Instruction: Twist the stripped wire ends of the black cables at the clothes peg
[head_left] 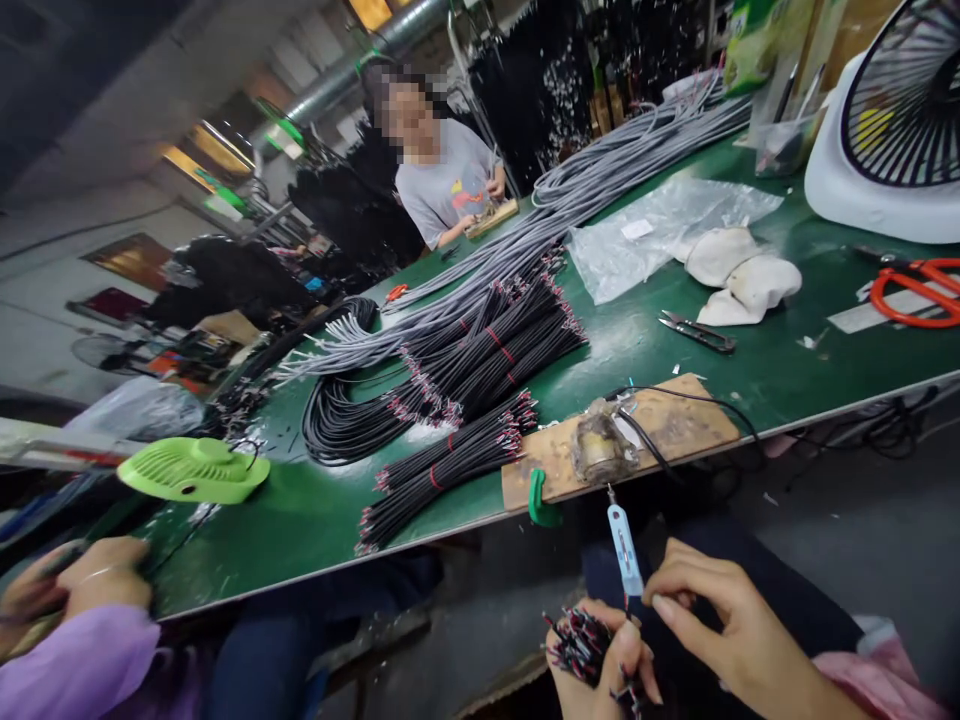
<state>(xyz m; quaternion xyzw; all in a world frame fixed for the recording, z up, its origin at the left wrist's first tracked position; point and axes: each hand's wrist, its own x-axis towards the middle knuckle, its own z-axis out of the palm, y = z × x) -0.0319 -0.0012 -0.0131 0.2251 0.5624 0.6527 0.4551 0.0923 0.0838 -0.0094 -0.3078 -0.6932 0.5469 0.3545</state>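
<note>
A bundle of black wires with red stripped ends [581, 645] is gripped in the left hand [607, 665], the fingers [637, 660] curled shut around it at the bottom of the frame. Just beside it, the right hand [724, 620] is seen with thumb and forefinger pinched together at the base of a small blue-and-white tool [624, 548], whose tip is pointed up and away from the fingers.

Just beyond that tip, a wooden board [675, 425] carrying a round, solder-stained pot [598, 447] is fixed by a green clamp [538, 500] to the edge of the green surface [300, 510]. Left of the board, tied bundles of black cable [442, 465] are laid out.

Farther from the fingers, metal snips [697, 332], white cloth gloves [739, 275], a clear plastic bag [660, 225] and red-handled scissors [919, 293] are seen, with a white fan [885, 130] at the far right and long grey cables [600, 170] stretched along the surface. At the lower left, another person's hands [82, 585] in a lilac sleeve are rested near a green handheld fan [191, 468]. At the far end, a person in a grey T-shirt [442, 190] is seated.
</note>
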